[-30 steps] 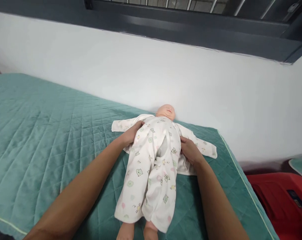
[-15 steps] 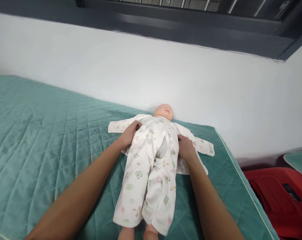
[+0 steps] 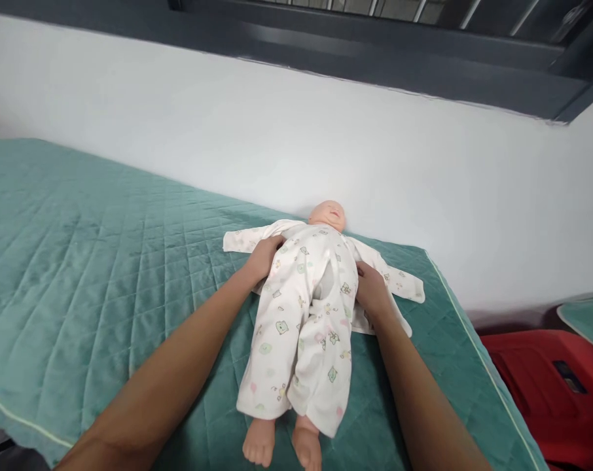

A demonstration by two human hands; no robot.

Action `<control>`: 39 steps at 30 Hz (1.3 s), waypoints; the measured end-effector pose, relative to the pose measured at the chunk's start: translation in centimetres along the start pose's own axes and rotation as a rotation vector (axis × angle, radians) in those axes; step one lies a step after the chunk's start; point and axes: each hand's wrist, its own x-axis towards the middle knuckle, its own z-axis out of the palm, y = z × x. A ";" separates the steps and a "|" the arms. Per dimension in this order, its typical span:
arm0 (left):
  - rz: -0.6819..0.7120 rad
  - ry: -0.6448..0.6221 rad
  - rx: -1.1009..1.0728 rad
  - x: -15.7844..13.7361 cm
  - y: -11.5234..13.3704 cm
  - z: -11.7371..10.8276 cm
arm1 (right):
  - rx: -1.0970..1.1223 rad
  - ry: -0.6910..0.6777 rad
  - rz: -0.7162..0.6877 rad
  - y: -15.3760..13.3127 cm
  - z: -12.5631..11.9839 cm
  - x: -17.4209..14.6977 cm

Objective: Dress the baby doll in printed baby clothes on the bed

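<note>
Doll: pale pink plastic baby doll (image 3: 327, 216), on its back on the green quilted fabric cover (image 3: 114, 261), head by the white wall (image 3: 277, 131), bare feet (image 3: 258, 441) toward the person.
Trousers: white cloth trousers with small animal prints (image 3: 277, 327), on the doll, waist high on its chest (a gap at the crotch shows pale grey).
Top: white printed long-sleeved cloth top (image 3: 407, 286), beneath the doll's trousers, sleeves spread out to both sides of it.
Left hand: bare left hand (image 3: 264, 257) at the doll's side, touching the trousers near the waist; fingers bent, whether gripping I cannot tell.
Right hand: bare right hand (image 3: 372, 288) against the doll's opposite side, fingertips partly hidden; their grip cannot be told.
Red plastic object (image 3: 546, 386): right of the doll, beyond the cover's edge.
</note>
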 end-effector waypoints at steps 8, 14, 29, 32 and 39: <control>0.055 0.089 0.126 -5.3 1.7 -1.0 | 0.142 0.114 -0.097 -0.7 0.5 -3.7; -0.040 0.231 -0.006 -16.6 4.7 -2.7 | 0.156 0.050 -0.380 -1.0 0.0 -14.4; -0.048 0.075 -0.132 -24.5 9.1 -0.8 | -0.247 -0.305 -0.567 -10.1 -0.4 -22.9; -0.111 0.066 -0.223 -24.5 9.8 -1.1 | -0.376 -0.203 -0.567 -9.6 1.0 -23.7; -0.198 0.202 -0.420 -26.1 12.2 -1.3 | -0.334 -0.048 -0.527 -9.3 2.4 -24.0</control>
